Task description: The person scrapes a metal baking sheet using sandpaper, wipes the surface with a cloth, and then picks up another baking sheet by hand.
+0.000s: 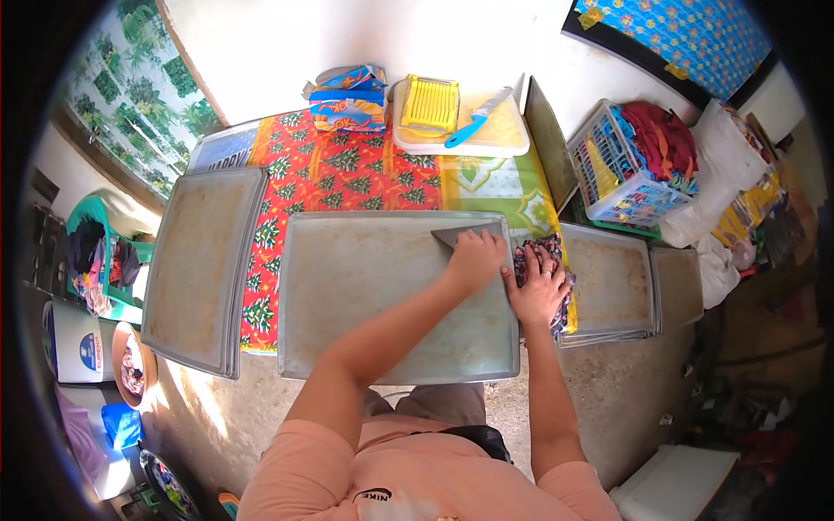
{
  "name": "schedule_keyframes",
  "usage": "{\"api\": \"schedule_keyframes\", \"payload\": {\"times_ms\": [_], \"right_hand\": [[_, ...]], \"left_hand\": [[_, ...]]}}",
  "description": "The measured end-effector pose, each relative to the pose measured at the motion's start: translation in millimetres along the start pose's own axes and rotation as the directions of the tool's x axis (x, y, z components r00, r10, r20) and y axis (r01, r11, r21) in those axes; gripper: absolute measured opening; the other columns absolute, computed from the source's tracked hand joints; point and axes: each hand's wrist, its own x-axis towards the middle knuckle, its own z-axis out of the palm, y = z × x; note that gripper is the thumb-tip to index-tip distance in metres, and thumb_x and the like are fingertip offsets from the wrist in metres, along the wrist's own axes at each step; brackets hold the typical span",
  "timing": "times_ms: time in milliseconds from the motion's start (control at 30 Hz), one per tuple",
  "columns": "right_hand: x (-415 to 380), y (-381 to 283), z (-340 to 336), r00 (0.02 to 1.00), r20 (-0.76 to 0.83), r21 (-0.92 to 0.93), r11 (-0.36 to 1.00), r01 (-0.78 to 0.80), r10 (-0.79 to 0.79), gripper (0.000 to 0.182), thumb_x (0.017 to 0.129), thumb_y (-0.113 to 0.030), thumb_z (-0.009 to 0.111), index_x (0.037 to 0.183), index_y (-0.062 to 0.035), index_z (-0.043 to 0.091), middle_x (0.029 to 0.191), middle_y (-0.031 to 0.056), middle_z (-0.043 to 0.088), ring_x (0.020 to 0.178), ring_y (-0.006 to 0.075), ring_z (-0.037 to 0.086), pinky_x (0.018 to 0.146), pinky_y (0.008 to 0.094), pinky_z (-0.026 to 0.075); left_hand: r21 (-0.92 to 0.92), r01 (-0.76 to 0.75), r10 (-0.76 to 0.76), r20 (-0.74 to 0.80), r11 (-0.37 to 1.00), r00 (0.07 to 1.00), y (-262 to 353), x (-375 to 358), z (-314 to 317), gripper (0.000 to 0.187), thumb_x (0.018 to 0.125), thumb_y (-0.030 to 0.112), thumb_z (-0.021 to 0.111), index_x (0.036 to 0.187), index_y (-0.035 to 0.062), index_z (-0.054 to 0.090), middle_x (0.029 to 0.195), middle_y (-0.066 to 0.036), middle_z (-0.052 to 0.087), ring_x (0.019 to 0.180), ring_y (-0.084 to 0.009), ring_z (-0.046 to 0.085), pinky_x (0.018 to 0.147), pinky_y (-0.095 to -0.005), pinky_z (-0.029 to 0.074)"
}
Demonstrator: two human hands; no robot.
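White wall [486,43] stands behind the surface [347,187], which is spread with red tree-print and green cloths. Left of the middle tray [382,295] lies a stack of similar trays [204,260], its long sides running away from the person. Beyond the far rim of the middle tray sit a blue and orange packet [347,113] and, to the right of it, a plastic box [512,139] with a blue-handled knife [467,130] on top.

The middle tray lies squarely before the person, its long axis running left to right and its near rim jutting past the surface's edge. Its flat metal is dull grey with faint brownish marks. At its far right corner, the left hand [477,262] is the one over the metal, fingers bunched narrow on a thin, dark grey piece [447,236]; the pointed end shows left of the fingers, aimed across the tray. Whether that piece is stiff or soft I cannot tell.

Just outside the right rim, the right hand [537,286] rests with fingers loosely spread on a crumpled, dark floral cloth [560,300], thumb close to the rim. Further right of the middle tray are more trays [608,278].
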Motion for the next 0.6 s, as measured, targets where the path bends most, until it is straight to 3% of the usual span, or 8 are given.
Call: {"api": "schedule_keyframes", "payload": {"times_ms": [133, 233, 333, 433, 600], "right_hand": [[0.8, 2.0, 3.3, 1.0, -0.023, -0.006, 1.0, 0.015, -0.015, 0.064, 0.084, -0.063, 0.054, 0.137, -0.0271, 0.049, 0.144, -0.0018, 0.042, 0.131, 0.0351, 0.034, 0.108, 0.0595, 0.021], [-0.8, 0.9, 3.8, 1.0, -0.02, -0.004, 1.0, 0.024, -0.024, 0.065, 0.084, -0.063, 0.054, 0.138, -0.027, 0.049, 0.145, -0.0019, 0.042, 0.131, 0.035, 0.034, 0.107, 0.059, 0.021], [-0.3, 2.0, 1.6, 1.0, -0.008, -0.016, 1.0, 0.016, -0.016, 0.065, 0.084, -0.063, 0.054, 0.138, -0.0268, 0.049, 0.145, -0.0021, 0.042, 0.131, 0.0345, 0.034, 0.107, 0.0582, 0.022], [0.3, 1.8, 2.3, 0.999, -0.033, -0.019, 0.999, 0.027, -0.027, 0.064, 0.084, -0.062, 0.055, 0.137, -0.0264, 0.05, 0.144, -0.0018, 0.043, 0.13, 0.0348, 0.035, 0.106, 0.0585, 0.023], [-0.1, 2.8, 6.2, 0.996, -0.077, -0.02, 0.999, 0.04, -0.042, 0.063, 0.083, -0.061, 0.057, 0.135, -0.0264, 0.051, 0.141, -0.0012, 0.046, 0.128, 0.0364, 0.039, 0.105, 0.0599, 0.025]], "left_hand": [[-0.034, 0.017, -0.016, 0.036, 0.999, 0.999, 3.1, 3.7, 6.3, 0.03, 0.075, 0.018, 0.061, 0.101, 0.002, 0.061, 0.085, -0.011, 0.066, 0.07, -0.0275, 0.065, 0.059, -0.0368, 0.047], [0.033, -0.012, 0.014, -0.086, 0.999, 0.996, 2.8, 0.8, 6.4, 0.029, 0.075, 0.018, 0.061, 0.1, 0.0022, 0.061, 0.085, -0.011, 0.066, 0.07, -0.0262, 0.065, 0.059, -0.0365, 0.047], [0.035, -0.002, 0.0, 0.074, 0.999, 0.997, -1.8, 9.4, -0.8, 0.029, 0.075, 0.018, 0.061, 0.1, 0.0024, 0.061, 0.085, -0.011, 0.066, 0.069, -0.0253, 0.065, 0.058, -0.0364, 0.047], [0.046, -0.013, 0.013, -0.001, 0.999, 1.0, 5.1, 7.0, 5.9, 0.029, 0.076, 0.018, 0.061, 0.101, 0.0027, 0.061, 0.085, -0.01, 0.067, 0.07, -0.0244, 0.064, 0.057, -0.0359, 0.046], [-0.008, -0.01, 0.011, 0.077, 1.0, 0.997, 1.7, 9.8, -1.0, 0.029, 0.076, 0.02, 0.062, 0.101, 0.0038, 0.061, 0.084, -0.009, 0.066, 0.068, -0.0236, 0.064, 0.057, -0.0354, 0.045]]}}
